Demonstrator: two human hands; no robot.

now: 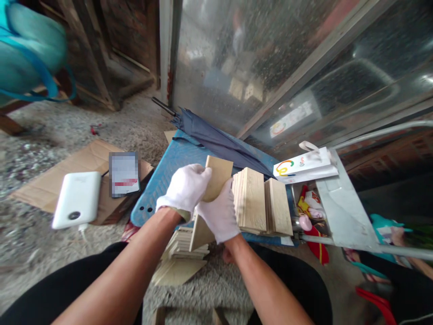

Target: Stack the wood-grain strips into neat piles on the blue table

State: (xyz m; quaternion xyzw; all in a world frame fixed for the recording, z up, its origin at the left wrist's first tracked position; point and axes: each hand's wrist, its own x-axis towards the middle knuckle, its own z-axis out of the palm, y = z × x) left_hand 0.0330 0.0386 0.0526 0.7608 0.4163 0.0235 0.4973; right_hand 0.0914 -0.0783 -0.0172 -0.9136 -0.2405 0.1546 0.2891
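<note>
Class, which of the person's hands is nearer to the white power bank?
Left. The left hand is to the right of the white power bank; the right hand is farther right still, beyond the left.

Rough gravel floor [50,131]; dusty glass panel [237,58] in metal frame; dark timber wall [111,40]; flattened cardboard [81,162]; daylight.
</note>
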